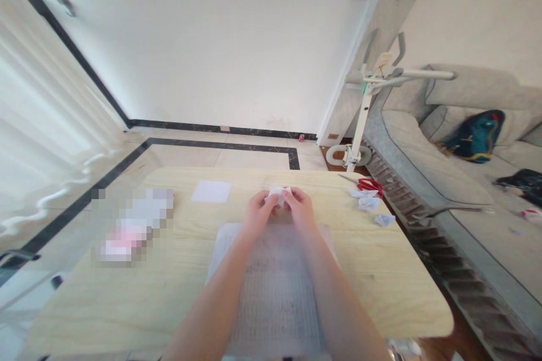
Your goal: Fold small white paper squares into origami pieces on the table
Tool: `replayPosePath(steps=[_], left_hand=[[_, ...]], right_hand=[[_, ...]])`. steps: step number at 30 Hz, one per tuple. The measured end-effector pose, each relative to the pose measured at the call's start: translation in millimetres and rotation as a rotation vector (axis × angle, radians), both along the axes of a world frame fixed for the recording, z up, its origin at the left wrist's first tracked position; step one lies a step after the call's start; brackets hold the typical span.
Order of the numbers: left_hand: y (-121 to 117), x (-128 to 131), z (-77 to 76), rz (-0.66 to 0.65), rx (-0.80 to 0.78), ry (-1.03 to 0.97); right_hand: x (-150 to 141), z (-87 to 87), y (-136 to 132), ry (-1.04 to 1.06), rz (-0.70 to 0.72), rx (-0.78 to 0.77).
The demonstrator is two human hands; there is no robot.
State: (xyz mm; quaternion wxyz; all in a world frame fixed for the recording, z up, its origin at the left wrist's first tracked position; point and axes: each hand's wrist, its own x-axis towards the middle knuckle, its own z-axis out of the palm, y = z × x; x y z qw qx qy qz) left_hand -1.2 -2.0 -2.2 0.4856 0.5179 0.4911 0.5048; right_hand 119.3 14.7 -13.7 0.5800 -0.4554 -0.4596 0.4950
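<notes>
Both hands meet over the middle of the table, pinching one small piece of folded white paper (279, 194). My left hand (259, 210) grips its left side with thumb and fingers. On its right side, my right hand (300, 206) is closed the same way. Beneath my forearms lies a large printed sheet (277, 293) with rows of small text. Flat on the table, to the left of my hands, is a white paper square (210, 192). Several small folded white paper pieces (368, 203) sit at the right, close to red-handled scissors (370, 185).
The pale wooden table (381, 282) has rounded corners. A blurred-out item (139, 225) lies on its left part. Beyond the right edge stand a grey sofa (423, 163) with a dark backpack (480, 135) and a white exercise machine (362, 118). A white curtain (38, 113) hangs at left.
</notes>
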Motion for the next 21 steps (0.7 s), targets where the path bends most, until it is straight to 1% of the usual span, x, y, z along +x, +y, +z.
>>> replayPosePath(steps=[3, 6, 16, 21], left_hand=[[-0.8, 0.4, 5.8, 0.022, 0.019, 0.023], [-1.6, 1.4, 8.7, 0.018, 0.02, 0.037], [-0.9, -0.7, 5.1, -0.001, 0.028, 0.08], [-1.9, 1.1, 6.7, -0.033, -0.022, 0.023]], right_hand=[[0.1, -2.3, 1.3, 0.031, 0.019, 0.004], [0.5, -2.9, 1.4, 0.044, 0.013, -0.002], [0.9, -0.5, -0.8, 0.055, -0.013, -0.011], [2.5, -4.0, 1.3, 0.069, -0.074, -0.021]])
